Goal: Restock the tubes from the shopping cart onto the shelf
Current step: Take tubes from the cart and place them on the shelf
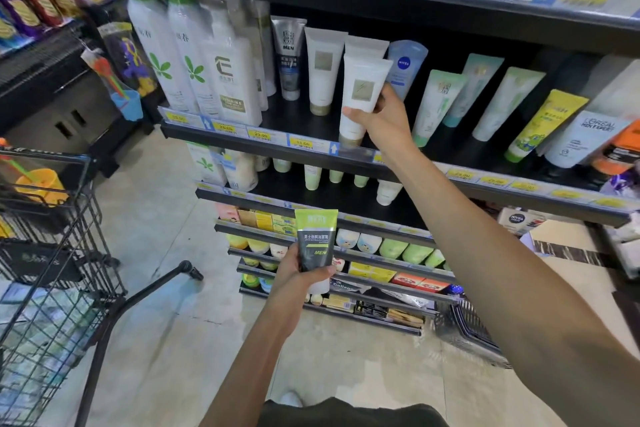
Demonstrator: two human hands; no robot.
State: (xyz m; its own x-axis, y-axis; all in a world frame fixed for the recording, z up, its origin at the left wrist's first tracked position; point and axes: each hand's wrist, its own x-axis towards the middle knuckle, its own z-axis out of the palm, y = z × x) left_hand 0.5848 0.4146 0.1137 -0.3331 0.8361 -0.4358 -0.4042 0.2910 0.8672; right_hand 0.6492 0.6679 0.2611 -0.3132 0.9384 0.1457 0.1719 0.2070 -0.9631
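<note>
A white tube [360, 97] with a gold cap at its lower end is held cap-down at the centre of the frame, its cap just above the front lip of the shelf [277, 135]. It is gripped around the lower body by the right hand [384, 114], thumb across the front and fingers wrapped behind. Two matching white tubes [323, 69] stand just behind and to its left, so a place in that row is judged to be the target.

A second tube, green and black and marked MEN [316, 243], is held upright lower in the frame by the left hand [298, 274], whose fingers are curled around its lower half.

Both tubes are judged light, with soft squeezable walls and smooth, somewhat slippery plastic. The body is best gripped low, near the stiff cap, where little yielding is expected; standing on a narrow cap, each could be tipped against its neighbours easily.

The shopping cart [52, 270] is seen at the left edge of the frame, well apart from both hands.
</note>
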